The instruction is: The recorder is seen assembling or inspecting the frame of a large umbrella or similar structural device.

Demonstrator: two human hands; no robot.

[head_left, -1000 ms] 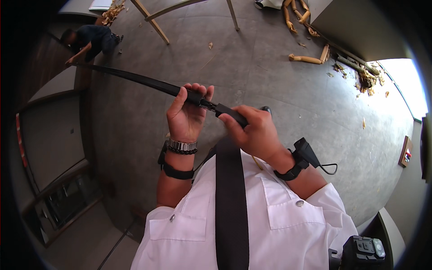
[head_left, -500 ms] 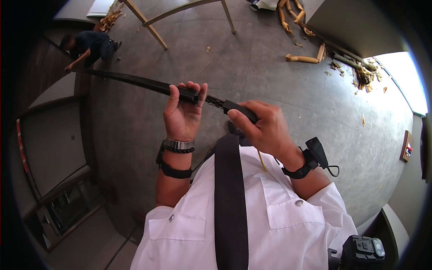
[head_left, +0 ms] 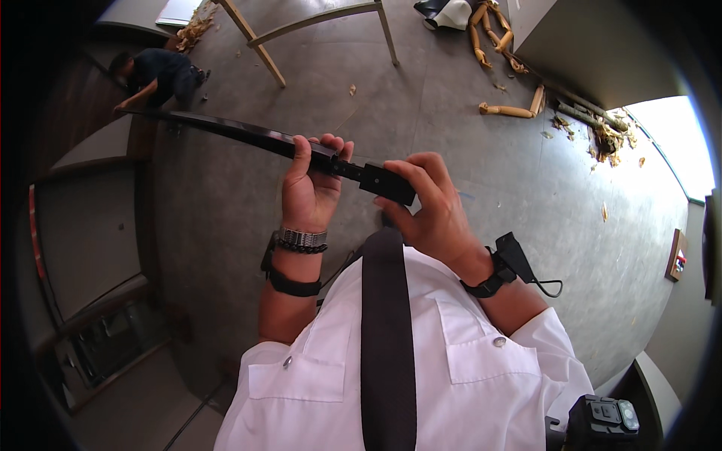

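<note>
A long black rail [head_left: 241, 134] runs from my hands toward the upper left, where a crouching person [head_left: 162, 79] has a hand at its far end. My left hand [head_left: 310, 199] holds the near end from below, thumb over one side and fingers curled round the other. My right hand [head_left: 440, 214] grips a black rectangular end piece [head_left: 387, 185] between thumb and fingers. From that piece a narrow slotted tongue [head_left: 346, 170] reaches to the rail's near end and looks partly inside it; my left fingers hide some of the joint.
A wooden frame with legs [head_left: 316, 22] stands ahead on the grey floor [head_left: 421, 98]. Jointed wooden mannequin arms [head_left: 511, 110] lie to the upper right, beside dry leaves and sticks [head_left: 605, 135]. A dark-framed panel [head_left: 86, 233] is at the left.
My right hand has turned the end piece so its flat face shows, and brought its tongue up to the rail's end, closing the gap. The rail has rolled slightly in my left hand.
</note>
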